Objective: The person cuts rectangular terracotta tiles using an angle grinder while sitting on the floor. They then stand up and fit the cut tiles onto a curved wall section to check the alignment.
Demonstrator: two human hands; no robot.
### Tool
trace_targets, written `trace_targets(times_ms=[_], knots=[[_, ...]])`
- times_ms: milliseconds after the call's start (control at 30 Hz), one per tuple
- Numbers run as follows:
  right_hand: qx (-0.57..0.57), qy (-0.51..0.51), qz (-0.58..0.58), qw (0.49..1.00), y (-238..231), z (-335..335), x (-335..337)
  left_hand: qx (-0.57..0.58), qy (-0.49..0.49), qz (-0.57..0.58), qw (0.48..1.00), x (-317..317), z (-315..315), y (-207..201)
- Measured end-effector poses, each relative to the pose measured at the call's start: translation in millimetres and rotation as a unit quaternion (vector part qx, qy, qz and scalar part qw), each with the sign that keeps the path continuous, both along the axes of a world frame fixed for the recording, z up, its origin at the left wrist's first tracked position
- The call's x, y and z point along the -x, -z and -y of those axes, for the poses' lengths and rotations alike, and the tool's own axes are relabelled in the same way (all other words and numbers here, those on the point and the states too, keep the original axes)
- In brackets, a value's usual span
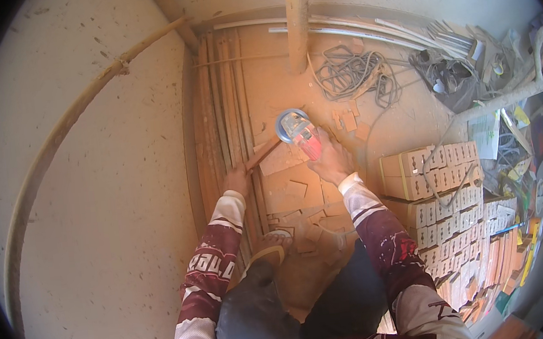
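Left hand: the left hand (237, 179) is closed around the near end of a narrow terracotta strip (263, 154), fingers curled tight on it; the strip runs up and to the right toward the grinder's disc.
Right hand: the right hand (331, 161) is wrapped around the body of an angle grinder (301, 132), fingers pressed together over the red housing.
Angle grinder: red body with a pale blue round guard at the far end; it sits just above the far end of the strip, at the middle of the view. Whether the disc touches the strip cannot be told.
Work surface: both hands work over flat terracotta tile pieces (287, 191) lying on dusty orange ground, some with notches cut out of them.
Foot: a sandalled foot (272, 247) rests on the tile pieces, just below the hands, between the knees.
Left of the hands: long wooden battens (221, 115) lie side by side, running away from the person, beside a pale plastered wall (101, 187).
Ahead: a coiled cable (350, 72) lies on the dust, next to an upright wooden pole (298, 14).
Right of the hands: stacked cartons of tiles (434, 172), near the right forearm; beyond them, well apart, a heap of mixed clutter.
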State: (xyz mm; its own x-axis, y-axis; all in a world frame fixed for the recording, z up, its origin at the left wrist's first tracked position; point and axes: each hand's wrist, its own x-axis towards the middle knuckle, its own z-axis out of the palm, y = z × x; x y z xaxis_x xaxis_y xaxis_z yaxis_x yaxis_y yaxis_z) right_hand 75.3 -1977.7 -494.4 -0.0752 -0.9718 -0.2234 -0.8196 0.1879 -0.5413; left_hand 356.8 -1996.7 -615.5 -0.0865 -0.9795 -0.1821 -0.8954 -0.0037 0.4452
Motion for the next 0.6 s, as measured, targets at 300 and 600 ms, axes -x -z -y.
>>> trace_targets(times_ms=[300, 600], knots=[[-0.02, 0.011, -0.037, 0.999, 6.7, 6.8, -7.3, 0.005, 0.008, -0.007, 1.0, 2.9, -0.9, 0.4], [-0.013, -0.019, -0.068, 0.997, 5.0, 5.4, -9.2, 0.004, 0.019, 0.016, 1.0, 4.1, -0.2, -3.4]])
